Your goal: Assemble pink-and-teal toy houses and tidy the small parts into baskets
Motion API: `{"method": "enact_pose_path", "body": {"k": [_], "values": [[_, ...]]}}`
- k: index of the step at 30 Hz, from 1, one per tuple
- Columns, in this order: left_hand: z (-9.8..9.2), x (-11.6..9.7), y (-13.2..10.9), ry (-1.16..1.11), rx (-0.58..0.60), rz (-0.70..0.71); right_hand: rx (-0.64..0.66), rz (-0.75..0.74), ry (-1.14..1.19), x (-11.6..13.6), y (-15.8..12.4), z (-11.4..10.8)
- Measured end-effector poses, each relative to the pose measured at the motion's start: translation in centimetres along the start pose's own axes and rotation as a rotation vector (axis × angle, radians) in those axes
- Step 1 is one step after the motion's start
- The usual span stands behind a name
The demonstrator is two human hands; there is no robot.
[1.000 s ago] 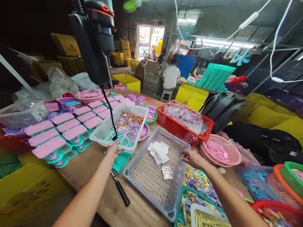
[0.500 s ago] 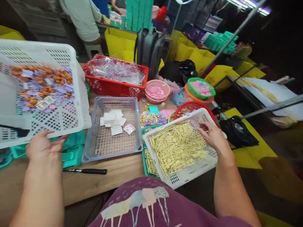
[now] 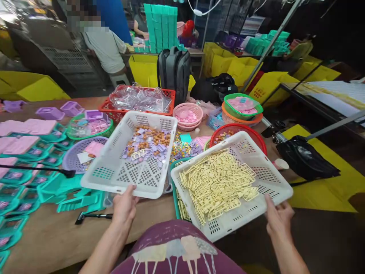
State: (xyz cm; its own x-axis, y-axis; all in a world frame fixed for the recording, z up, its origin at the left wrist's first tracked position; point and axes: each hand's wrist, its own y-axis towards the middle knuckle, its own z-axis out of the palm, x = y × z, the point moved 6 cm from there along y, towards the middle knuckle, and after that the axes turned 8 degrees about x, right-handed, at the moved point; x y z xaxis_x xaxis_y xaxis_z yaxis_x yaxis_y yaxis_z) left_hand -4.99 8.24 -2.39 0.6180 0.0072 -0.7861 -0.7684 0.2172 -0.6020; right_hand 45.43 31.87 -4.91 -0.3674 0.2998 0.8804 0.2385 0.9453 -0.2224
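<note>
My left hand [image 3: 124, 205] grips the near rim of a white plastic basket [image 3: 99, 182], thumb over the edge. Inside that basket lie small brown and lilac pieces [image 3: 149, 142] and one pale yellow frame. My right hand [image 3: 281, 215] is closed on the near right corner of a second white basket [image 3: 273, 179]. Pale yellow plastic pieces [image 3: 216, 182] are heaped in this one. It rests partly over a teal basket [image 3: 178, 201] holding more yellow pieces. The grey-blue tray under the left basket is almost wholly hidden.
Teal boxes [image 3: 17, 201] with pink pieces cover the table's left side. A hammer [image 3: 91, 216] lies near the front edge. A red crate [image 3: 114, 108] of clear bags, pink baskets [image 3: 188, 114] and a red basket [image 3: 261, 142] stand behind. A person [image 3: 105, 49] is beyond.
The left basket has swung right and now lies over the grey-blue tray. My right hand has gone from the yellow basket's far side to its near right corner. The view has shifted.
</note>
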Motion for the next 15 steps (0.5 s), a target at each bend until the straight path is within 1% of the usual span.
{"method": "enact_pose_path", "body": {"k": [2,3,5,7,10,12,15], "values": [[0.2,1.2,-0.7,-0.018,0.015,-0.034,0.267,0.270,0.139,-3.2,-2.7,3.2],[0.3,1.7,-0.9,-0.029,0.029,-0.056,0.394,0.359,0.183,-4.2,-4.2,4.7],[0.5,2.5,-1.2,-0.060,0.054,-0.102,0.513,0.441,0.230,-5.5,-6.5,6.3],[0.5,2.9,-1.0,-0.096,0.078,-0.154,0.534,0.439,0.231,-6.2,-7.3,6.8],[-0.2,2.9,0.2,-0.138,0.111,-0.237,0.512,0.435,0.205,-6.7,-6.8,6.7],[-0.7,2.8,1.0,-0.153,0.109,-0.268,0.477,0.486,0.203,-7.0,-6.2,6.3],[-1.4,2.6,1.4,-0.166,0.050,-0.253,0.454,0.592,0.142,-7.1,-5.5,5.7]]}}
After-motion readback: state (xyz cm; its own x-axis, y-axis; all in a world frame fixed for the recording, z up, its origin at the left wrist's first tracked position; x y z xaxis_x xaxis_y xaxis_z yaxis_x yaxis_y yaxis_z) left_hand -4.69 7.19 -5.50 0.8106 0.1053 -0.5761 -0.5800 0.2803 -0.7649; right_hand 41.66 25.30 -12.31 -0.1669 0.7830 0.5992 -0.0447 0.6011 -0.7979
